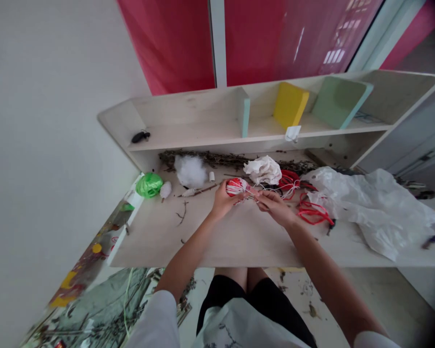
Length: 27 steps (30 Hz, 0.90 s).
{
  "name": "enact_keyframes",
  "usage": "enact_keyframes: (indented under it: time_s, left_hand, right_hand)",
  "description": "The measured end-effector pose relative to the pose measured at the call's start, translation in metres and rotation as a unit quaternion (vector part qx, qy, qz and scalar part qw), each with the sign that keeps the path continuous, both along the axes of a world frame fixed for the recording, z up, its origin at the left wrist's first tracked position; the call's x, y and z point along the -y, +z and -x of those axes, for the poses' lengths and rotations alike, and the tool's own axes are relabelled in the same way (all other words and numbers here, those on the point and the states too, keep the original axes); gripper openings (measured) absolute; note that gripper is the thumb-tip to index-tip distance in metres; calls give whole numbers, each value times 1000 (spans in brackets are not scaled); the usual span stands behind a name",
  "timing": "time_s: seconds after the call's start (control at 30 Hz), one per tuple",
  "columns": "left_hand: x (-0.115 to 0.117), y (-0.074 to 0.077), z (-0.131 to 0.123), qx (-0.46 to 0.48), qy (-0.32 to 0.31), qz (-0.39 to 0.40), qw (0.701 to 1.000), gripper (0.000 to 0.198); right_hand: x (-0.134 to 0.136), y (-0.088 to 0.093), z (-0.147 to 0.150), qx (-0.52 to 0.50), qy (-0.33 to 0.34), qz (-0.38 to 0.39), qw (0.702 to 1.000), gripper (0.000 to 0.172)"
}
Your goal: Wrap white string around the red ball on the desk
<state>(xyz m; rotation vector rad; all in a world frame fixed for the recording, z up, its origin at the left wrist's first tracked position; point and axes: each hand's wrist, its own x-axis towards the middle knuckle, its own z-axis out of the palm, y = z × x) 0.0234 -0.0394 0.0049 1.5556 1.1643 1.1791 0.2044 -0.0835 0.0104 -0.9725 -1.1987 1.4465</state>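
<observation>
My left hand (221, 202) is closed around a rounded red bundle (236, 185) wound with white string, held just above the desk. At the right side of that bundle, the fingers of my right hand (274, 206) are pinched on its narrow, stringy end. Exactly which strands they grip is too small to make out. Thin white string (289, 189) trails near the right hand towards a red coil (288, 179). Behind the hands sits a crumpled white paper (263, 169). To the left lie a stick with a white-wrapped end (193, 192) and a small white spool (211, 176).
A green ball of plastic twine (149, 185) and white fluff (190, 171) lie left on the desk (188, 241). Dry twigs (217, 159) line the back under a shelf (188, 136). Red cord loops (313, 212) and a plastic bag (377, 208) cover the right.
</observation>
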Motion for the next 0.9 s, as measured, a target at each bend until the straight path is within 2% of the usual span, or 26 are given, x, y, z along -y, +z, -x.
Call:
enact_keyframes:
  time_s: [0.13,0.3,0.37,0.5,0.67,0.8,0.9]
  left_hand:
    - [-7,-3,1,105,4,56,993,59]
    - [-8,-1,1,170,-49,120,977,60]
    - [-8,-2,0,175,-22,107,978,59]
    - [-11,-3,-3,207,47,98,972,54]
    - [-20,5,4,335,79,211,915,52]
    - [-23,14,14,399,57,281,871,57]
    - [-20,19,18,431,11,305,849,60]
  right_hand:
    - [-1,-1,1,-17,-8,5,1000,47]
    - [-2,3,-1,-53,-37,24,998,43]
    - [-2,2,-1,-48,-36,19,998,43]
    - [0,-3,5,6,16,10,1000,48]
    - [0,-9,9,63,17,17,998,50]
    - [-2,-9,5,61,0,16,998,50]
    - [-2,-9,5,52,-7,18,998,49]
